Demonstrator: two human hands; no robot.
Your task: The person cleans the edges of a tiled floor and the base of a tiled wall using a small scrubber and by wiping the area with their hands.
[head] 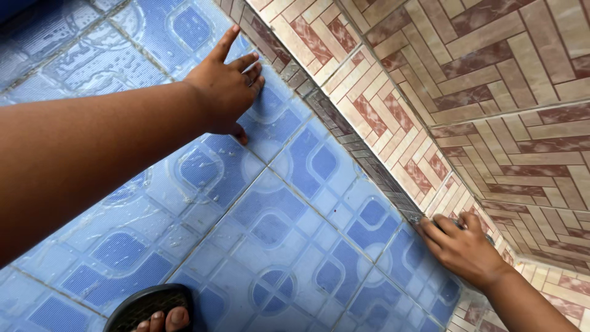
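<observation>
My left hand (224,86) rests flat on the wet blue patterned floor tiles (270,221), index finger stretched out, close to the joint where the floor meets the wall. My right hand (461,246) lies further along that joint (369,166), fingers curled over a small grey tool (419,218). Only the tool's ends show past the fingers, and it is pressed against the dark strip at the wall's foot.
A wall of brown and beige herringbone tiles (491,92) rises along the right side and turns a corner at the lower right. My foot in a black sandal (153,310) stands on the floor at the bottom edge. Water drops cover the tiles at the left.
</observation>
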